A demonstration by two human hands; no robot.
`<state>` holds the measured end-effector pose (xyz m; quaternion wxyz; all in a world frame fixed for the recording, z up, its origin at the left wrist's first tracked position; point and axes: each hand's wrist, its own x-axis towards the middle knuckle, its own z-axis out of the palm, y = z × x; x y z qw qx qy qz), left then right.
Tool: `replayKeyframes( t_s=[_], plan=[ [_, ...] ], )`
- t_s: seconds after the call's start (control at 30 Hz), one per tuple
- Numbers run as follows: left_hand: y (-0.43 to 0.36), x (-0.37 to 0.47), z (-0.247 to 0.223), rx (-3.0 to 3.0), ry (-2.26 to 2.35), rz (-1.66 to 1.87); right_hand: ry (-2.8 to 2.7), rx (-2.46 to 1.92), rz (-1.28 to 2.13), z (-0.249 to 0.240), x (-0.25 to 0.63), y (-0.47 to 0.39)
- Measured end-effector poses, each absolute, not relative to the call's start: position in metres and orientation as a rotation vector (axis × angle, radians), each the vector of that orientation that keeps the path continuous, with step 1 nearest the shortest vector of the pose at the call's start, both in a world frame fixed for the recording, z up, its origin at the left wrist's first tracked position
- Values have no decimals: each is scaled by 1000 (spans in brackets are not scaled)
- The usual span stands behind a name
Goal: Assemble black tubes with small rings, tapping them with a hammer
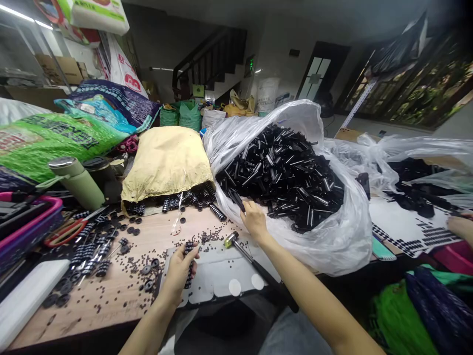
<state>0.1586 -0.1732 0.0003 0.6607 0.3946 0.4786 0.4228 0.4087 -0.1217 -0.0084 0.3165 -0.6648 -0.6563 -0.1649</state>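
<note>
My left hand (pixel 179 272) is closed round a dark ribbed roller (pixel 189 264), held upright over the grey board (pixel 210 276). At the mouth of a clear plastic bag (pixel 332 246), my right hand (pixel 254 219) grips a black part (pixel 236 198) between thumb and fingers. Many glossy black pieces (pixel 281 172) fill that bag. A hammer (pixel 254 264) with a yellow-tipped head lies across the board, between my forearms. Tiny dark rings (pixel 212 234) are scattered beside the board and near the left hand.
At the left are red-handled scissors (pixel 68 234), a green flask (pixel 77 182), a pink-rimmed basket (pixel 48 214) and a white block (pixel 33 296). A yellow sack (pixel 168 160) spills ribbed rollers behind the board. Another person's hand (pixel 460 227) shows at the right edge.
</note>
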Motion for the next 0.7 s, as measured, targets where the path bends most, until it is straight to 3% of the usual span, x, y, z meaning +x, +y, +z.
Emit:
replayKeyframes(
  t_s=[0.37, 0.6, 0.7],
  plan=[
    [-157, 221, 9, 823, 999, 926, -2185, -1315, -587, -16, 352, -191],
    [-142, 196, 8, 928, 1170, 1060, -2018, -1805, -555, -1, 354, -191],
    [-151, 186, 9, 959, 1134, 990, -2088, -1737, -326, 13, 344, -201]
  ],
)
